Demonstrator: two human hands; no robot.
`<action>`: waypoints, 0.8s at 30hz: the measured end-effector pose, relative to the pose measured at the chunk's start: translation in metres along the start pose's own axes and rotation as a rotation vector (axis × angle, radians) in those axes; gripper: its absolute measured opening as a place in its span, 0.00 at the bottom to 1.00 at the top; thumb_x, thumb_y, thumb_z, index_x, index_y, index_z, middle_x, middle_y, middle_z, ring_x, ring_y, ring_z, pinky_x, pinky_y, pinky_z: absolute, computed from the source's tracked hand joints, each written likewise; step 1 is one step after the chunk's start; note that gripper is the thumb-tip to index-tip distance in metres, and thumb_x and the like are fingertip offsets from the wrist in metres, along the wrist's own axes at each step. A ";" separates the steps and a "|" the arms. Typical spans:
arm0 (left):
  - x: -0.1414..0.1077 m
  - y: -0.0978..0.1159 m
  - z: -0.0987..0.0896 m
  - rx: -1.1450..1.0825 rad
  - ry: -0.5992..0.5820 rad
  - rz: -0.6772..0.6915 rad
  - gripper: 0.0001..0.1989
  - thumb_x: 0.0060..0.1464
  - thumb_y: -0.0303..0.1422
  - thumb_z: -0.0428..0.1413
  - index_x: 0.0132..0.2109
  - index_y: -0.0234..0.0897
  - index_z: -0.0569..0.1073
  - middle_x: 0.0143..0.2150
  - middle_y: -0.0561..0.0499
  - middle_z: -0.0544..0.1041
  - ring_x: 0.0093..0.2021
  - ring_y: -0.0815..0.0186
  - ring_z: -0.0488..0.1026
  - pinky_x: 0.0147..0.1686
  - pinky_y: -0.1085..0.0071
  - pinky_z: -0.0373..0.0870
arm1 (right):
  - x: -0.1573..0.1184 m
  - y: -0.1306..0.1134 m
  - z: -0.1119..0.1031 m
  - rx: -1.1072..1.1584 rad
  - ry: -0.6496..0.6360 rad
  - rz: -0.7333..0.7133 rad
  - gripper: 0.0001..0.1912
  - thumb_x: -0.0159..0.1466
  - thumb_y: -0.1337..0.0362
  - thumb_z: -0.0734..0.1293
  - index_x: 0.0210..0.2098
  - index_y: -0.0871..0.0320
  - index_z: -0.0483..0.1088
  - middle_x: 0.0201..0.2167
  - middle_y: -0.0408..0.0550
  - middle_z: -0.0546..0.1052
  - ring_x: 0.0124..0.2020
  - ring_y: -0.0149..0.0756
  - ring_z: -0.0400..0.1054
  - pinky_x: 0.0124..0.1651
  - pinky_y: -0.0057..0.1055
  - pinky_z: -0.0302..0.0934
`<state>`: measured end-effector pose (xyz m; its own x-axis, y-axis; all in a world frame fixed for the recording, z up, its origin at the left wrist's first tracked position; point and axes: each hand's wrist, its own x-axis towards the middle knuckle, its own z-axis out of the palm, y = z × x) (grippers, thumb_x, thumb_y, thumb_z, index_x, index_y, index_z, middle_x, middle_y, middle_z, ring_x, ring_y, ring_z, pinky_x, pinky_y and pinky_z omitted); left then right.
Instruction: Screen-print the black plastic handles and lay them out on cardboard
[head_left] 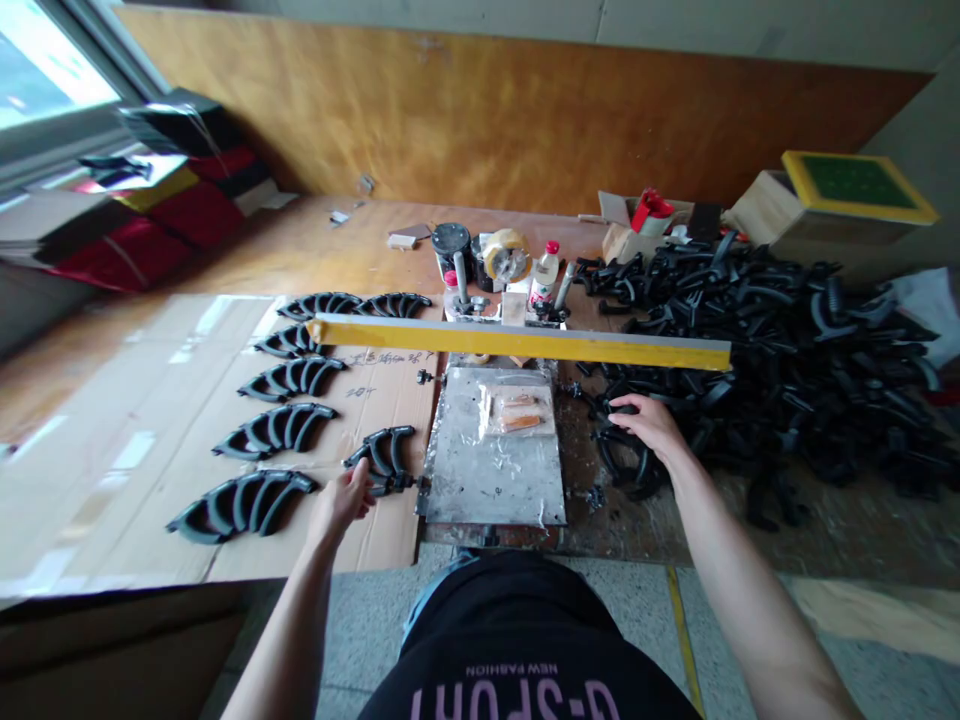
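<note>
My left hand [347, 500] is at the near end of a small row of black curved plastic pieces [388, 450] on the cardboard [390, 390]. Its thumb and fingers are closed at the end of one piece; part of the grip is hidden. To the right of the metal plate, my right hand [649, 424] reaches over loose black curved pieces [626, 465], fingers stretched out with a gap between them and the thumb. Nested rows of the same pieces [244, 505] lie further left on the cardboard.
Between my hands is a metal plate [491, 480] bearing a clear bag [521, 410]. A long yellow-and-grey bar [525, 343] crosses behind it. Tape [506, 255], a black tub [451, 250] and a red-capped bottle [545, 272] stand beyond. A large black heap [772, 350] fills the right.
</note>
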<state>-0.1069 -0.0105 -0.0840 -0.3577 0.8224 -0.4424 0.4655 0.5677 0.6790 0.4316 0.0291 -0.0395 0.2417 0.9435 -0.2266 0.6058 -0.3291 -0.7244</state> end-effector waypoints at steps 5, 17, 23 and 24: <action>-0.019 0.089 0.010 -0.224 -0.053 0.266 0.25 0.53 0.55 0.49 0.33 0.36 0.72 0.19 0.53 0.72 0.17 0.69 0.67 0.19 0.75 0.63 | -0.006 -0.048 0.040 0.011 0.059 -0.273 0.14 0.54 0.65 0.69 0.40 0.57 0.78 0.37 0.47 0.80 0.38 0.39 0.74 0.46 0.35 0.65; -0.053 0.173 0.007 -0.459 -0.050 0.500 0.19 0.57 0.48 0.52 0.37 0.34 0.73 0.20 0.54 0.72 0.17 0.73 0.67 0.20 0.79 0.63 | 0.002 -0.036 0.080 0.704 0.105 -0.078 0.21 0.51 0.57 0.73 0.43 0.59 0.77 0.35 0.48 0.80 0.31 0.37 0.73 0.43 0.39 0.68; -0.051 0.208 0.007 -0.722 0.073 0.650 0.19 0.59 0.48 0.49 0.39 0.36 0.71 0.20 0.56 0.72 0.17 0.73 0.65 0.19 0.78 0.64 | 0.014 -0.063 0.123 0.315 -0.070 -0.523 0.12 0.56 0.69 0.70 0.39 0.54 0.79 0.41 0.47 0.80 0.44 0.40 0.71 0.53 0.41 0.63; -0.051 0.214 0.007 -0.746 0.091 0.668 0.19 0.59 0.48 0.49 0.37 0.36 0.71 0.20 0.55 0.72 0.17 0.73 0.65 0.19 0.78 0.65 | 0.016 -0.065 0.128 0.195 -0.060 -0.613 0.12 0.57 0.71 0.69 0.39 0.53 0.79 0.41 0.47 0.80 0.45 0.40 0.70 0.54 0.42 0.63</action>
<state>0.0166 0.0692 0.0799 -0.2837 0.9401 0.1891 -0.0212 -0.2032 0.9789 0.2989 0.0704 -0.0794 -0.1507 0.9604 0.2342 0.4705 0.2780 -0.8374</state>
